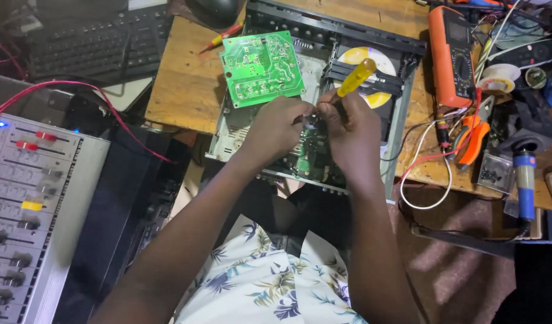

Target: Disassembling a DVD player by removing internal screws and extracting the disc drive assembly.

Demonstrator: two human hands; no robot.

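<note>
Floral shorts (270, 288) are filling the bottom edge, forearms reaching up to the open disc player (315, 90) that is overhanging the wooden table (186, 84). Right hand (351, 135) is gripping a yellow-handled screwdriver (355, 78), tip hidden. Left hand (276, 129) is pinching something small at the lower board; can't tell what. Loose green circuit board (262, 67) is lying tilted across the case. Risk: tip slipping and gouging traces, or the case tipping off the edge.
</note>
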